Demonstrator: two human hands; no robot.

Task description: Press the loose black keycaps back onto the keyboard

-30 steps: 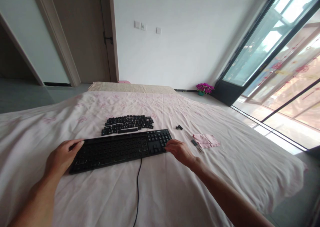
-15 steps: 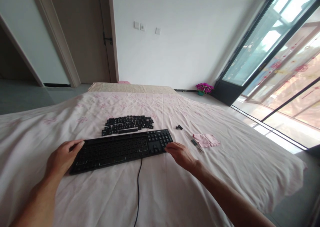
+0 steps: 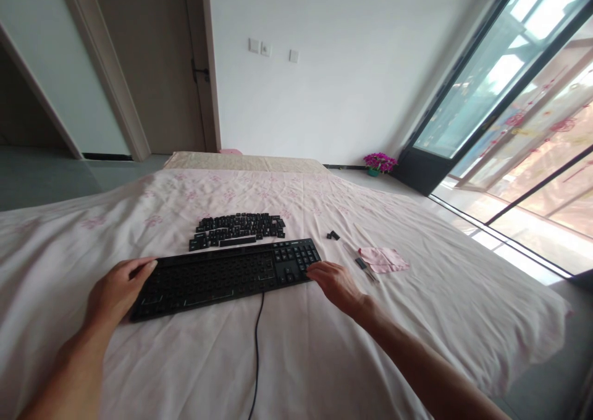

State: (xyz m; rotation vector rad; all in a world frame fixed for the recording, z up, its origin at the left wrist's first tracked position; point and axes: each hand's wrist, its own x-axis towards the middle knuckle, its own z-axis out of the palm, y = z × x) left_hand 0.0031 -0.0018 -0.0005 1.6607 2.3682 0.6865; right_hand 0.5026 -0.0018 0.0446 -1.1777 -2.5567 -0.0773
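Observation:
A black computer keyboard (image 3: pixel 208 281) lies slightly slanted on the bed, its main section stripped of keycaps while the number pad on the right still has them. My left hand (image 3: pixel 121 284) grips its left end, thumb on top and the other fingers hidden behind. At the right end my right hand (image 3: pixel 334 282) is closed on the edge beside the number pad. Just beyond the keyboard, loose black keycaps (image 3: pixel 241 226) are laid out in rows, with a long space bar (image 3: pixel 237 241) in front. A black cable (image 3: pixel 257 352) runs from the keyboard towards me.
Right of the keycap rows lie a few loose keycaps (image 3: pixel 333 235). Farther right are a pink cloth (image 3: pixel 383 260) and a small dark-ended tool (image 3: pixel 361 264). The pale bedsheet (image 3: pixel 454 321) is wrinkled. Purple flowers (image 3: pixel 380 162) stand on the floor by the glass door (image 3: pixel 467 92).
The view has shifted very slightly. Both hands keep their hold on the keyboard, and nothing else has visibly moved.

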